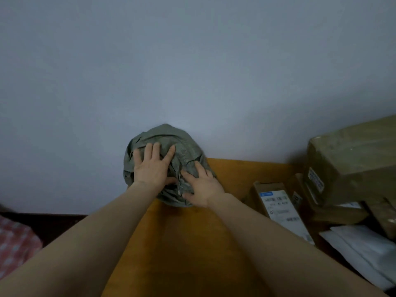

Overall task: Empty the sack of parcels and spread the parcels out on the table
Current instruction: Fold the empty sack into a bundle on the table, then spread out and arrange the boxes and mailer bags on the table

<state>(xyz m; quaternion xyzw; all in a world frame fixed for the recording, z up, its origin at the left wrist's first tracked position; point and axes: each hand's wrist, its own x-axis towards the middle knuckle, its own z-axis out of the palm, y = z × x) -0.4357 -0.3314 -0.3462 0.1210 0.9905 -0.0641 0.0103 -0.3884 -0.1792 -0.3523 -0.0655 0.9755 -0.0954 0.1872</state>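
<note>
A crumpled grey-green sack (184, 146), bunched into a ball, sits at the far left corner of the wooden table (182, 243) against the wall. My left hand (153, 166) lies flat on its top with fingers spread. My right hand (200, 185) presses on its near right side, fingers also apart. Neither hand closes around the fabric. Parcels lie on the table's right side: a narrow box with a white label (280, 209), a large brown carton (353, 159) on other boxes, and white plastic mailers (362, 247).
A pale wall (192, 61) runs right behind the sack and table. The table's left edge drops to a dark floor. A red-and-white checked cloth (15, 243) shows at the lower left.
</note>
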